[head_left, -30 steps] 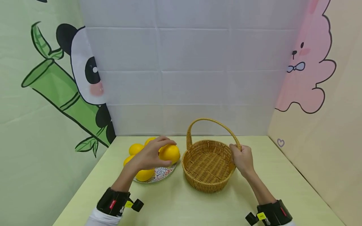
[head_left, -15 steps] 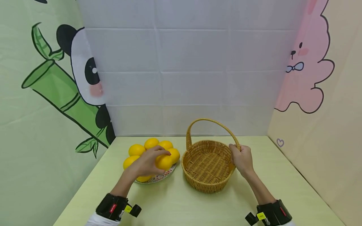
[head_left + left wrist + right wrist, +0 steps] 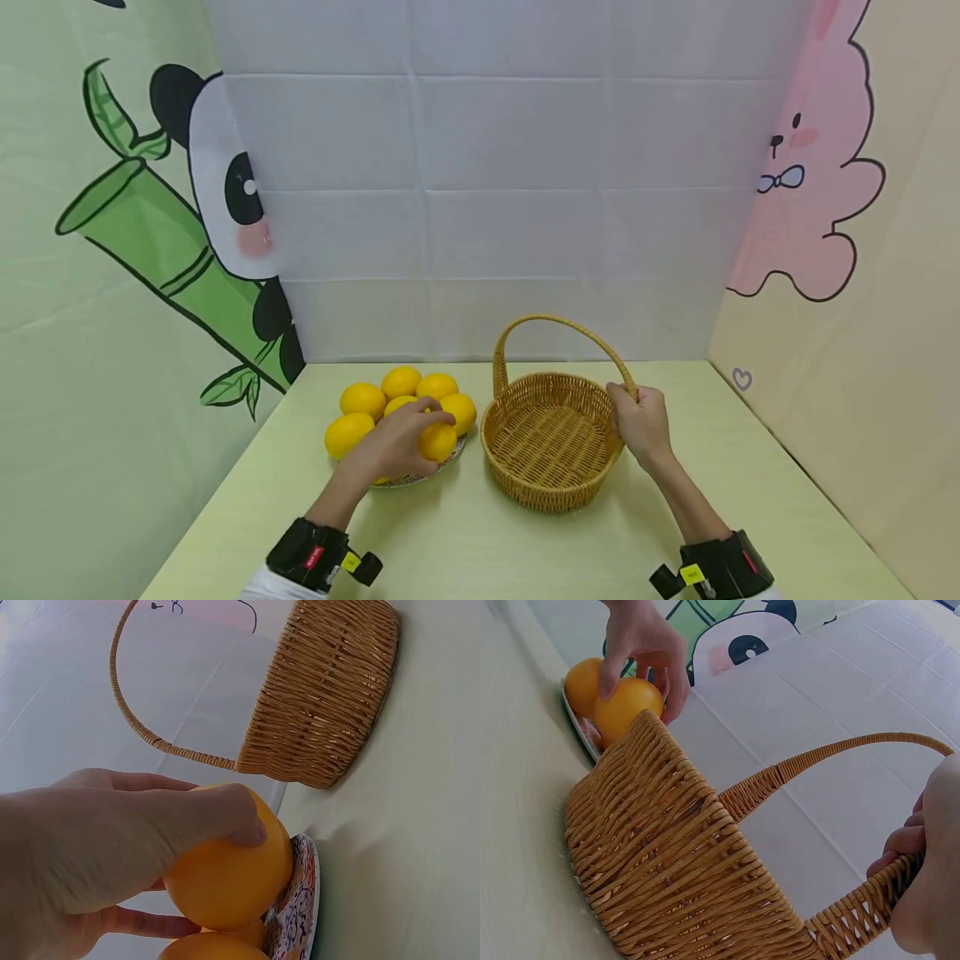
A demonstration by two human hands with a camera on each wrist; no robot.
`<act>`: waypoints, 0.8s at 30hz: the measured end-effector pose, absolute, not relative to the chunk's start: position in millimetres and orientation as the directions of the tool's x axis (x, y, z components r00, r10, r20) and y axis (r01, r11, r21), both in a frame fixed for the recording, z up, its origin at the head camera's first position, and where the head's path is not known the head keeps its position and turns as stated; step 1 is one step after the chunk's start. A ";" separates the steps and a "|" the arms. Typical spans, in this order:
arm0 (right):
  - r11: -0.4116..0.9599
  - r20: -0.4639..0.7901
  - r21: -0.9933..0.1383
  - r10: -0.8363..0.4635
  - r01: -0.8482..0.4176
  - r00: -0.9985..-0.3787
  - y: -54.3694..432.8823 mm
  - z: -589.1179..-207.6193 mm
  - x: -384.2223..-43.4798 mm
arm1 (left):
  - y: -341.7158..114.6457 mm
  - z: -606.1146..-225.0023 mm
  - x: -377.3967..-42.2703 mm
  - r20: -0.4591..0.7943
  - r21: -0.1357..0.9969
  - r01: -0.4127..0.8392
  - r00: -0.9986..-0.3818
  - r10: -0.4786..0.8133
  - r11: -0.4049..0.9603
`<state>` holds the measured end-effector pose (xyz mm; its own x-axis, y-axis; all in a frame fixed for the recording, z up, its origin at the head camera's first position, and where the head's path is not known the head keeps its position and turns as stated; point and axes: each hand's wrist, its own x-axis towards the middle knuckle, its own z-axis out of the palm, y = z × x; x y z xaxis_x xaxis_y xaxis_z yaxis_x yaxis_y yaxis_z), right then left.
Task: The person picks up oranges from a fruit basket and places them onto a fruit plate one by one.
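My left hand (image 3: pixel 401 437) holds a round yellow fruit (image 3: pixel 437 442) low over the front right of a patterned plate (image 3: pixel 304 900). Thumb and fingers lie around the fruit in the left wrist view; whether it touches the plate I cannot tell. Several more yellow fruits (image 3: pixel 363 400) sit on the plate, some partly behind the left hand. To the right stands a wicker basket (image 3: pixel 551 492), with no fruit visible inside. My right hand (image 3: pixel 643 425) grips the lower right end of its arched handle (image 3: pixel 558 318).
Both basket and plate stand on a pale table (image 3: pixel 480 550), a narrow gap between them. A white sheet (image 3: pixel 487 208) hangs at the back. Cartoon-printed panels with a panda (image 3: pixel 225 200) and a pink animal (image 3: pixel 817 200) flank the sides.
My left hand has moved down and slightly left with the fruit, toward the plate's front right. Fruits at the back of the plate have come into sight. My right hand and the basket stay put.
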<state>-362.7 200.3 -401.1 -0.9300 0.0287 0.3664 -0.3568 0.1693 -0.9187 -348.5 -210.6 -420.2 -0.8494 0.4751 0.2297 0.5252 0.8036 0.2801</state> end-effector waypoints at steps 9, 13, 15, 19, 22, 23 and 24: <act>0.167 0.365 -0.920 0.026 -0.356 -0.931 200.2 -401.2 -362.8 | -209.0 -430.3 -348.5 0.250 0.199 0.547 -0.831 0.498 0.813; 0.163 0.360 -0.922 0.031 -0.351 -0.932 201.8 -403.4 -365.1 | -206.8 -433.3 -349.2 0.247 0.198 0.543 -0.833 0.494 0.816; 0.156 0.359 -0.924 0.030 -0.350 -0.933 202.3 -404.3 -365.8 | -206.1 -435.0 -349.9 0.240 0.198 0.539 -0.836 0.493 0.818; 0.149 0.357 -0.925 0.021 -0.350 -0.934 202.9 -406.1 -366.8 | -205.6 -439.9 -351.8 0.226 0.198 0.536 -0.840 0.494 0.821; 0.145 0.357 -0.925 0.017 -0.351 -0.934 203.3 -407.6 -368.1 | -204.9 -442.7 -352.8 0.223 0.195 0.532 -0.842 0.491 0.824; 0.144 0.357 -0.925 0.018 -0.351 -0.934 203.5 -408.1 -368.6 | -204.4 -443.1 -352.9 0.223 0.192 0.530 -0.843 0.489 0.826; 0.145 0.357 -0.925 0.017 -0.351 -0.934 203.8 -408.4 -369.1 | -203.9 -443.5 -353.1 0.223 0.190 0.528 -0.844 0.487 0.828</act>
<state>-369.1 203.8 -408.4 -0.9339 0.0165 0.3573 -0.3513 0.1455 -0.9249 -353.1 -203.9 -443.5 -0.8443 0.4871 0.2235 0.5279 0.8278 0.1899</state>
